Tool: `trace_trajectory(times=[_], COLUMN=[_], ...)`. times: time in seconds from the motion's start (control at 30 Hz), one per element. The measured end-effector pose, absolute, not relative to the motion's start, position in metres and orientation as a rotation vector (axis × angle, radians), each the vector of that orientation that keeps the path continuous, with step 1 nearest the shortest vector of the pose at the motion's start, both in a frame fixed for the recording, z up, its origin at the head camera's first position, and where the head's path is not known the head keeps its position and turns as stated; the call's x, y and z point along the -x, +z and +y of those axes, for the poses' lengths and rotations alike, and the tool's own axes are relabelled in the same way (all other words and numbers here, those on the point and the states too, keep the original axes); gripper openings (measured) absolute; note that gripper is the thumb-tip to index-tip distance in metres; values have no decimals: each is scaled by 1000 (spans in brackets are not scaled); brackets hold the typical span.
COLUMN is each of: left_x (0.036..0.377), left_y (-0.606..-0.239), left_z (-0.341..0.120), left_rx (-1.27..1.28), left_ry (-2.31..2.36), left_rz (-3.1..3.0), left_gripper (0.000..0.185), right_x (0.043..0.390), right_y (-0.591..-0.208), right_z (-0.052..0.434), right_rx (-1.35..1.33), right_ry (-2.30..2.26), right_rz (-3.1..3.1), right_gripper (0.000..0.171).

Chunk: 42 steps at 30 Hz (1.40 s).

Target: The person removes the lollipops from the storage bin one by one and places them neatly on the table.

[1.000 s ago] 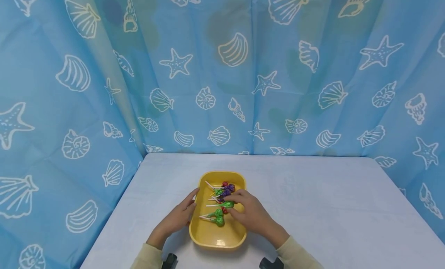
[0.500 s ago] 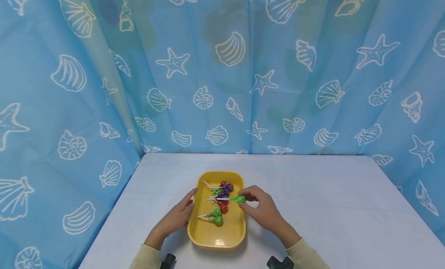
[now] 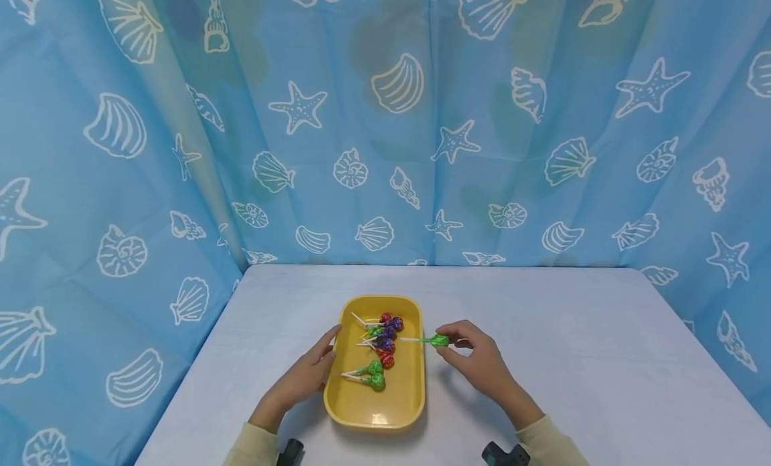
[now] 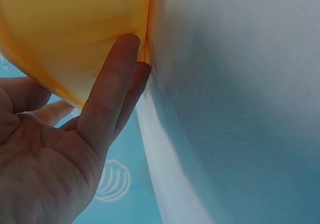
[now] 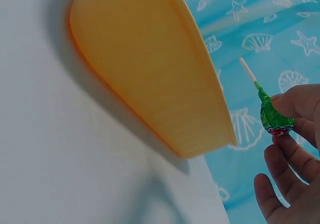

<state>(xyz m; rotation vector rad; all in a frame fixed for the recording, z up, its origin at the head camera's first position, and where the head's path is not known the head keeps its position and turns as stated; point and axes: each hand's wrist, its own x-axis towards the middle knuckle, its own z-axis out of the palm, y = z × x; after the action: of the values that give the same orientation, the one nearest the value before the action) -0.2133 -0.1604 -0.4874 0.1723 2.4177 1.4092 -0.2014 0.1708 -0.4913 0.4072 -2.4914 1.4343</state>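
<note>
Green-wrapped lollipop (image 3: 438, 340) sits pinched by its head between thumb and fingertips of the right hand (image 3: 478, 362), held just outside the right rim of the yellow tray (image 3: 373, 412), its white stick pointing back over the tray. The left hand (image 3: 304, 379) rests with straight, relaxed fingers against the tray's left wall, gripping nothing. More lollipops (image 3: 378, 345) lie in the tray, seemingly red, purple and green. Tray and hands are on a pale table (image 3: 572, 359).
</note>
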Motion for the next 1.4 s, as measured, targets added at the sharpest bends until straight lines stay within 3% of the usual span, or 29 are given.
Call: trace_trajectory(times=[1.4], left_x=[215], left_y=[-487], left_z=[-163], left_rx=[-216], left_ry=[1427], left_rz=[2397], left_gripper=[53], right_x=[230], right_y=[-536], right_z=[230], right_rx=[-168], right_ry=[1221], right_rz=[-2729], right_gripper=[25])
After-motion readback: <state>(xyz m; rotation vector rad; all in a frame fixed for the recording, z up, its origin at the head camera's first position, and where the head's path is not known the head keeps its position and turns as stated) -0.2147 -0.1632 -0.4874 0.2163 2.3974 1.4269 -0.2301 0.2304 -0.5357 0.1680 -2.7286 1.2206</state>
